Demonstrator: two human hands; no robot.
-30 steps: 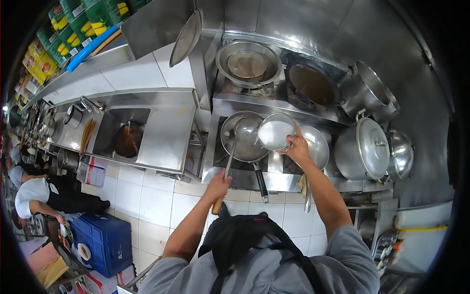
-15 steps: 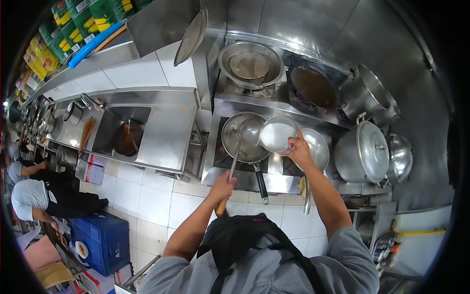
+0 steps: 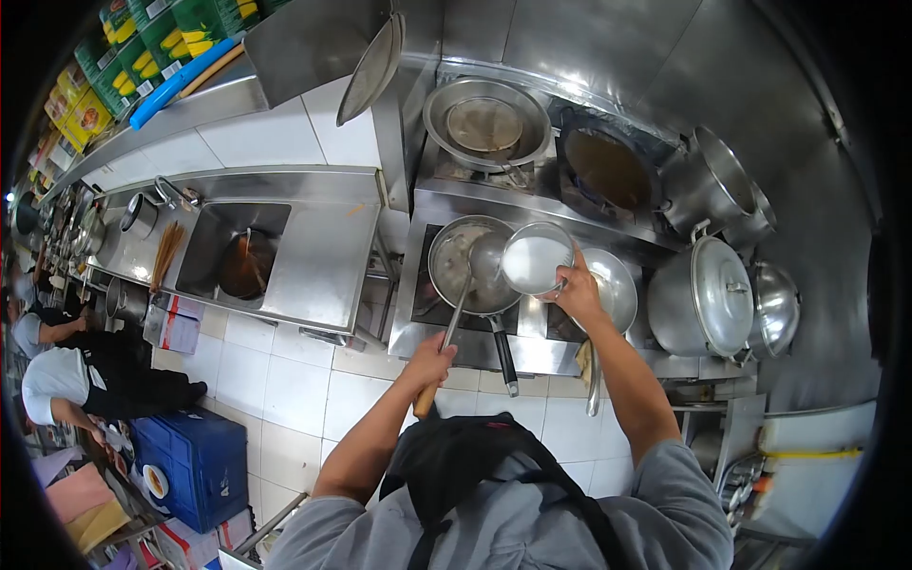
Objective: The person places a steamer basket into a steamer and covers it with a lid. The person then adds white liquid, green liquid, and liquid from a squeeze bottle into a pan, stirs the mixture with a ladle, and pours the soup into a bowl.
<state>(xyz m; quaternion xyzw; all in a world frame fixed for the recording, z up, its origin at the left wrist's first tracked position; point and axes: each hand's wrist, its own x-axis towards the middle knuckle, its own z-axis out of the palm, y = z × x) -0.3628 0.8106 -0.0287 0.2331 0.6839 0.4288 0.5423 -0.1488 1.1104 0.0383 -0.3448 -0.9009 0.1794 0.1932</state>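
My left hand [image 3: 430, 362] is wrapped around the wooden handle of a long ladle [image 3: 457, 312]. Its metal bowl is in a frying pan [image 3: 439, 253] on the stove, over pale contents that I cannot make out. In my right hand [image 3: 577, 282] is a round metal bowl [image 3: 537, 258] with white contents, gripped at its right rim. The bowl is over the pan's right edge and tilts somewhat. The pan's black handle [image 3: 506, 361] points toward me, with no hand on it. A second, light metal pan [image 3: 616, 290] sits just right of my right hand.
Behind are a wide basin [image 3: 440, 122] and a dark wok [image 3: 608, 171] of brown liquid. A large lidded pot [image 3: 679, 294] stands at right. Leftward is a sink [image 3: 209, 252] with a reddish-brown vessel inside. A co-worker [image 3: 66, 380] bends near a blue crate [image 3: 195, 465].
The ladle's bowl has shifted slightly to the right in the pan, and more of the pale contents shows. The metal bowl in my right hand has barely moved.
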